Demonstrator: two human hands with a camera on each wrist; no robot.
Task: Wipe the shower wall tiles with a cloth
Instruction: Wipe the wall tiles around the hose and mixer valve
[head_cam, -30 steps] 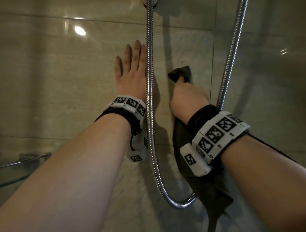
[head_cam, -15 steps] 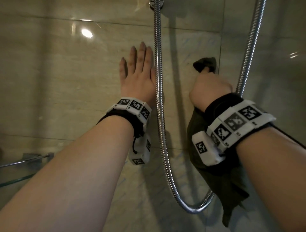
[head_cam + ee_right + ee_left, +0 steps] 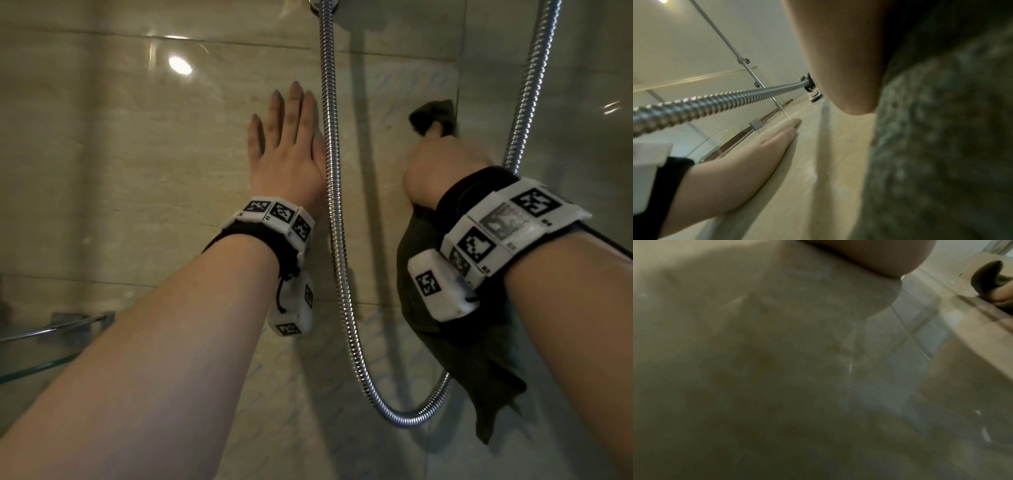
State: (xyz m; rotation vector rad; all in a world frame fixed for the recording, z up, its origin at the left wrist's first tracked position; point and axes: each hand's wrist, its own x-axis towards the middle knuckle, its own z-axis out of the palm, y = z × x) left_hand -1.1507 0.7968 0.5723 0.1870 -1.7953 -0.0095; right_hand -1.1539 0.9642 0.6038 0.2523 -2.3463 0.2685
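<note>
Rightward since before, right hand (image 3: 442, 164) grips cloth (image 3: 445, 346) on tiles (image 3: 137, 171); left hand (image 3: 287, 154) fingers flat.

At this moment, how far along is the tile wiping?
Done: nothing provably; the tiles show no clear wiped-versus-unwiped difference. In hand: the right hand presses the dark cloth on the wall beside the hose, the left hand braced flat. Left: cannot tell.

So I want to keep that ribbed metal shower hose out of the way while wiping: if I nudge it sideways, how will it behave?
The ribbed metal shower hose hangs in a loose U-shaped loop, so it probably bends easily and swings back once released. Its shiny surface may slip off fingers. The left hand, flat on the beige wall tiles beside it, could likely hold it aside.
</note>
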